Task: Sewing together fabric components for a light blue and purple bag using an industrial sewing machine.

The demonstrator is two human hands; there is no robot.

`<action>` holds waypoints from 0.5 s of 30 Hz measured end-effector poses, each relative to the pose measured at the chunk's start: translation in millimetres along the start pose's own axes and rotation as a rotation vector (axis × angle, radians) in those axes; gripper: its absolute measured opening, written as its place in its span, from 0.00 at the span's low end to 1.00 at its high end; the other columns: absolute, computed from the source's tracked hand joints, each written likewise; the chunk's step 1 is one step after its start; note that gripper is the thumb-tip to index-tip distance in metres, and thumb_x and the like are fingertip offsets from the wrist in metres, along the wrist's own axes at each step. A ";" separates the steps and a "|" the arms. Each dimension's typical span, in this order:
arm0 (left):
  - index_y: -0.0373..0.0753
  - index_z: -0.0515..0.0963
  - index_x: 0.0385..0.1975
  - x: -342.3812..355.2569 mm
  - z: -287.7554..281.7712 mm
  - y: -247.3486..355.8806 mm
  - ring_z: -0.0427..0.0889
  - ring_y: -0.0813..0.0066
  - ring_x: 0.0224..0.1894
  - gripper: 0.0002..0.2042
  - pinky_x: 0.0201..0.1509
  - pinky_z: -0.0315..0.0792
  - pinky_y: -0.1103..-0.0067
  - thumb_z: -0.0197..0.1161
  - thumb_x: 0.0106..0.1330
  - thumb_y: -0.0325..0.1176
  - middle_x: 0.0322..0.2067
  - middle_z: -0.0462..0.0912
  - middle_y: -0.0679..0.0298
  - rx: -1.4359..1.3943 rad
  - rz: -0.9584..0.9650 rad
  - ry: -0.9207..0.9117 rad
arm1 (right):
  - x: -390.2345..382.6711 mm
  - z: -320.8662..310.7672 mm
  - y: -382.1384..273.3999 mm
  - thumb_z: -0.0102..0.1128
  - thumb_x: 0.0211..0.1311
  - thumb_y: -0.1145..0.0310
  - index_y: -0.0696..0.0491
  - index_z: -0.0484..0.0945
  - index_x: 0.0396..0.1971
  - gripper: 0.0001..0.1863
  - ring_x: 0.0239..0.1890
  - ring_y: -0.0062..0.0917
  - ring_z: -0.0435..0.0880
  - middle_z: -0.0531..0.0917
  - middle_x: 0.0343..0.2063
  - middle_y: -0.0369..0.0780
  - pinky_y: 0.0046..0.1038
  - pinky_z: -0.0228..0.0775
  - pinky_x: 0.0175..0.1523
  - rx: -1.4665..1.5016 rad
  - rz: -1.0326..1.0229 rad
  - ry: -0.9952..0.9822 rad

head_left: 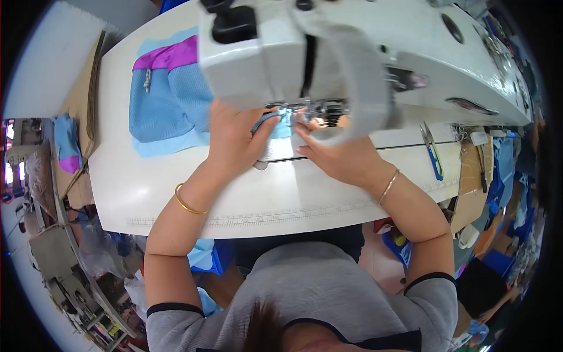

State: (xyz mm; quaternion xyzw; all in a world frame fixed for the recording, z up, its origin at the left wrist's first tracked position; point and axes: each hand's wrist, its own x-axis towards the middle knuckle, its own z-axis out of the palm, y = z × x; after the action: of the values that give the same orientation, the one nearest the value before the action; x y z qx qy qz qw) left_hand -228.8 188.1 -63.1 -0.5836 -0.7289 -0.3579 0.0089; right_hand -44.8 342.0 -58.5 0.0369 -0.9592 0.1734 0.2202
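Observation:
A white sewing machine [252, 70] stands over the table, its needle area lit. Close to the presser foot [286, 110], my left hand [237, 138] is closed, thumb against fingers, on a narrow blue fabric strip [265, 119]. Light blue fabric [282, 128] lies under the foot. My right hand [343, 158] reaches in from the other side, fingers stretched toward the foot and thumb apart; its far fingers are partly hidden by the machine. Left of the machine lies a light blue fabric piece [167, 105] with a purple band [170, 57] and a knotted grey cord [148, 81].
Thread snips [432, 151] with a blue-green handle lie on the right of the white table [328, 205]. A printed ruler strip runs along its front edge. Another blue and purple piece [67, 144] lies far left. A person's arm [501, 302] shows at lower right.

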 end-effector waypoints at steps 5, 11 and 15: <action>0.42 0.86 0.31 0.2 10.2 -4.9 0.77 0.63 0.37 0.06 0.42 0.61 0.68 0.73 0.55 0.30 0.33 0.85 0.66 -0.048 0.002 0.046 | -1.5 -2.9 1.4 0.69 0.62 0.61 0.50 0.83 0.55 0.22 0.51 0.34 0.86 0.84 0.51 0.42 0.33 0.78 0.48 -0.045 0.105 -0.168; 0.43 0.83 0.28 -1.0 13.9 -6.0 0.78 0.66 0.40 0.07 0.43 0.61 0.69 0.74 0.49 0.29 0.35 0.84 0.69 -0.049 0.050 0.070 | 0.0 -3.6 -0.3 0.69 0.63 0.60 0.48 0.82 0.57 0.23 0.51 0.33 0.86 0.85 0.50 0.42 0.31 0.77 0.46 -0.022 0.101 -0.138; 0.43 0.81 0.27 3.5 9.9 -2.7 0.79 0.69 0.39 0.08 0.41 0.63 0.70 0.72 0.47 0.28 0.33 0.83 0.70 0.133 0.246 0.105 | 1.7 -0.3 -1.5 0.72 0.53 0.66 0.52 0.85 0.35 0.10 0.47 0.36 0.80 0.81 0.41 0.38 0.36 0.77 0.48 0.050 0.070 -0.014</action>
State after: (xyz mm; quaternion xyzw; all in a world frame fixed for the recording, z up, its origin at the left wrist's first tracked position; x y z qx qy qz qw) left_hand -228.2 196.2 -70.3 -0.6472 -0.6724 -0.3351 0.1294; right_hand -46.0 340.7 -57.0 0.0100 -0.9569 0.2044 0.2062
